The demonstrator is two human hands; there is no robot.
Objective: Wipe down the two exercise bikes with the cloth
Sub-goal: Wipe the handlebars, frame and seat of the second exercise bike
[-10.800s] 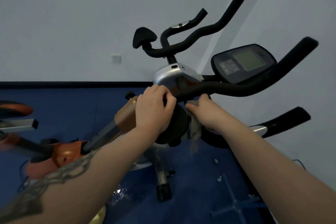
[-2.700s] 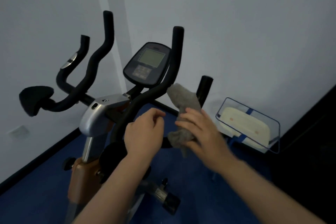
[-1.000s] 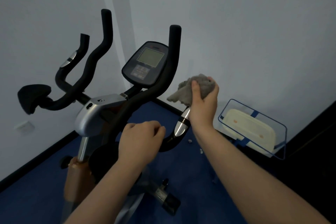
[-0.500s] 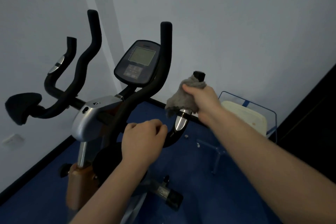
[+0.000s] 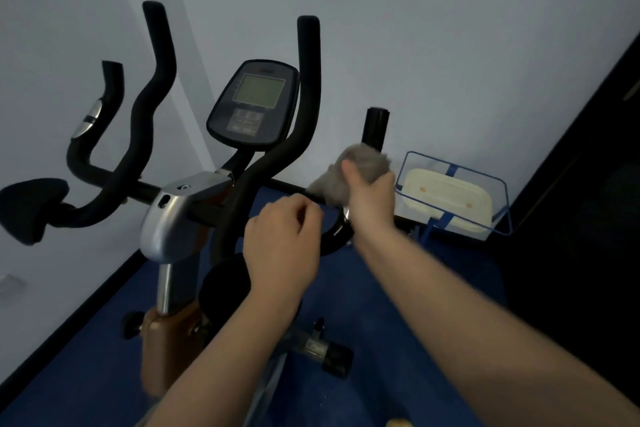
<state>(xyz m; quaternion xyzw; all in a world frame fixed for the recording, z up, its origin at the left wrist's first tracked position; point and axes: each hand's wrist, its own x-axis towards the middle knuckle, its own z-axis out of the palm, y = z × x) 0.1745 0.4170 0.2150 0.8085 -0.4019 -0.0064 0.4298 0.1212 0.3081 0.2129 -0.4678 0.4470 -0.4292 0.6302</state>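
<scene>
An exercise bike (image 5: pixel 180 218) with black foam handlebars and a grey console (image 5: pixel 254 104) stands in front of me. My right hand (image 5: pixel 372 201) grips a grey cloth (image 5: pixel 360 170) wrapped round the short right handle (image 5: pixel 375 126), just below its black top. My left hand (image 5: pixel 284 239) is curled round the black bar beside it, at the lower bend. Only this one bike is in view.
A blue wire basket (image 5: pixel 450 198) holding a cream box stands on the blue floor (image 5: pixel 398 305) at the right, close to the handle. White walls meet behind the bike. A dark panel (image 5: pixel 588 184) fills the right edge.
My right hand with the cloth has slid a little down the short handle, so more of its black top shows. My left hand has kept its hold on the bar.
</scene>
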